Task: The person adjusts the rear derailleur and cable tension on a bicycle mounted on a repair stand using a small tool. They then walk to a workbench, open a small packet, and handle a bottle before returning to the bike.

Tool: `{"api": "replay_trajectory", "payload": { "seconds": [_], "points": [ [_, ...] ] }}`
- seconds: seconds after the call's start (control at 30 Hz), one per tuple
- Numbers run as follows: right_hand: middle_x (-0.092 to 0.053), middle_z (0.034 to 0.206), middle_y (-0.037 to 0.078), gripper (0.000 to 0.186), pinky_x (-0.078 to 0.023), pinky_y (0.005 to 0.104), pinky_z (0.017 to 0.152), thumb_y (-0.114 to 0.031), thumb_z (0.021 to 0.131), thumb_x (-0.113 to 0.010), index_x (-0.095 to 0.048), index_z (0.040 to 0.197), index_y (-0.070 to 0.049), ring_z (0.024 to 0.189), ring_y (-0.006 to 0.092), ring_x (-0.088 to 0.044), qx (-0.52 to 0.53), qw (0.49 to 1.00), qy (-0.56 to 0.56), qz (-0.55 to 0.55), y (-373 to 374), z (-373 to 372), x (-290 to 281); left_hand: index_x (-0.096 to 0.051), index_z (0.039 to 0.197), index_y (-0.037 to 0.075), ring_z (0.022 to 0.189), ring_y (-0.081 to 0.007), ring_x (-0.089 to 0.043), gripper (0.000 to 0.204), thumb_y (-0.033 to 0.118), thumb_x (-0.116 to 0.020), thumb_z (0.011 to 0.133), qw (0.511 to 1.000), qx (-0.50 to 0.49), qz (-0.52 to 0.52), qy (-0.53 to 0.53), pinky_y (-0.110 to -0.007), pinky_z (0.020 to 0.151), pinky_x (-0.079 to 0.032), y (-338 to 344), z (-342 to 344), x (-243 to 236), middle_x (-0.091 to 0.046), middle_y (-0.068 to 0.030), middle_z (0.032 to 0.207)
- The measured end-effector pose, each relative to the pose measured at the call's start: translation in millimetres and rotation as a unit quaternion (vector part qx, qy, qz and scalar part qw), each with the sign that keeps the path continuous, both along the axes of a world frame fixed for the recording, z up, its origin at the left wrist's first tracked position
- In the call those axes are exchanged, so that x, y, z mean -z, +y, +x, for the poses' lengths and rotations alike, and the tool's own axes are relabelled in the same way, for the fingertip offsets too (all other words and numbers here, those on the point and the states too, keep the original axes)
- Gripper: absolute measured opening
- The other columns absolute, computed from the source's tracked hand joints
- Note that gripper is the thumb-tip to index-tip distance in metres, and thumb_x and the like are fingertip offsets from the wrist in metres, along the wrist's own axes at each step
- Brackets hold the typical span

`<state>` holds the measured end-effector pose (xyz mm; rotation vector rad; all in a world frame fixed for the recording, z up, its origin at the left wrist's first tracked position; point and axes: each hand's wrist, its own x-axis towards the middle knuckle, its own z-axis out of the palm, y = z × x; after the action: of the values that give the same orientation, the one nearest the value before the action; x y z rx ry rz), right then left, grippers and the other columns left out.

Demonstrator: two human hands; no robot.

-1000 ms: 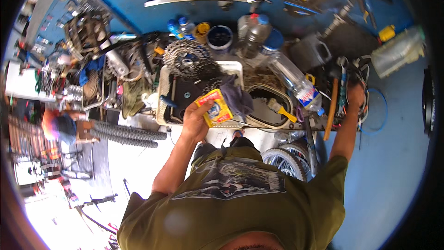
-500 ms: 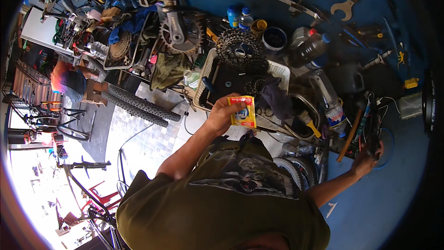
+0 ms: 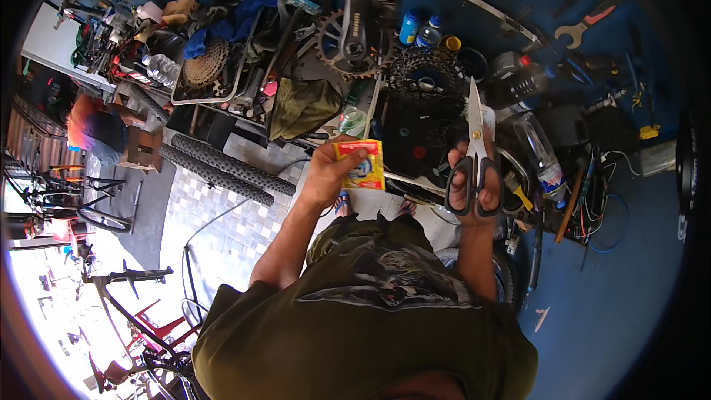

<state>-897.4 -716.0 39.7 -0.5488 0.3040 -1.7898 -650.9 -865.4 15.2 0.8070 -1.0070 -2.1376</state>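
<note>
My left hand (image 3: pixel 326 170) pinches a small yellow and red sachet (image 3: pixel 363 167) by its left side, thumb across the front. Over on the right, my right hand (image 3: pixel 468 185) grips black-handled scissors (image 3: pixel 476 155), with fingers through the loops. Their blades are together and point away from me. The scissors and the sachet are apart. Beyond them, a bicycle cassette (image 3: pixel 426 81) rests over a tray with dark liquid or a dark bottom. To its left, a crankset with a toothed chainring (image 3: pixel 355 48) hangs above the bench.
An olive cloth (image 3: pixel 305 109) lies at the bench edge beside a tray with a large cassette (image 3: pixel 206 64). Plastic bottles (image 3: pixel 537 144) and a yellow-handled brush (image 3: pixel 521 194) sit to the right. Two tyres (image 3: pixel 218 167) extend at left. Another person (image 3: pixel 95 130) is farther off.
My right hand has come from the tools at the far right toward the middle and now holds scissors upright. The sachet in my left hand has shifted slightly left.
</note>
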Motion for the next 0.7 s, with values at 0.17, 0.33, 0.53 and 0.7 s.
{"api": "replay_trajectory", "payload": {
  "seconds": [0.17, 0.33, 0.53, 0.7],
  "points": [
    [-0.052, 0.139, 0.024, 0.101, -0.058, 0.0368, 0.111, -0.011, 0.081, -0.088, -0.026, 0.156, 0.014, 0.138, 0.0385, -0.058, -0.145, 0.979, -0.142, 0.006, -18, 48, 21, -0.070, 0.109, -0.002, 0.081, -0.0113, -0.072, 0.018, 0.014, -0.075, 0.100, 0.997, -0.054, -0.045, -0.038, -0.028, 0.075, -0.059, -27, 43, 4, -0.076, -0.0072, 0.094],
    [-0.072, 0.107, 0.016, 0.096, -0.055, 0.0285, 0.065, -0.034, 0.086, -0.087, -0.038, 0.156, 0.010, 0.089, 0.0217, -0.068, -0.174, 0.981, -0.088, -0.019, -36, 105, 47, -0.071, 0.107, -0.003, 0.078, -0.0110, -0.071, 0.023, 0.018, -0.076, 0.100, 0.991, -0.077, -0.063, -0.094, -0.027, 0.074, -0.059, -49, 74, 3, -0.076, -0.0083, 0.091],
    [-0.072, 0.100, 0.013, 0.080, -0.057, 0.0329, 0.072, -0.016, 0.091, -0.081, -0.043, 0.159, 0.002, 0.079, 0.0210, -0.072, -0.207, 0.966, 0.115, 0.108, -51, 124, 16, -0.072, 0.106, -0.004, 0.076, -0.0110, -0.071, 0.024, 0.019, -0.075, 0.100, 0.985, -0.096, -0.091, -0.113, -0.027, 0.071, -0.058, -65, 99, 5, -0.077, -0.0082, 0.090],
    [-0.066, 0.084, 0.001, 0.054, -0.048, 0.0267, 0.067, -0.013, 0.092, -0.083, -0.060, 0.140, -0.001, 0.072, 0.0079, -0.060, -0.077, 0.854, 0.467, 0.219, -70, 126, 23, -0.073, 0.105, -0.004, 0.076, -0.0105, -0.070, 0.024, 0.019, -0.075, 0.100, 0.985, -0.095, -0.099, -0.106, -0.027, 0.071, -0.057, -68, 99, -4, -0.077, -0.0076, 0.090]
  ]
}}
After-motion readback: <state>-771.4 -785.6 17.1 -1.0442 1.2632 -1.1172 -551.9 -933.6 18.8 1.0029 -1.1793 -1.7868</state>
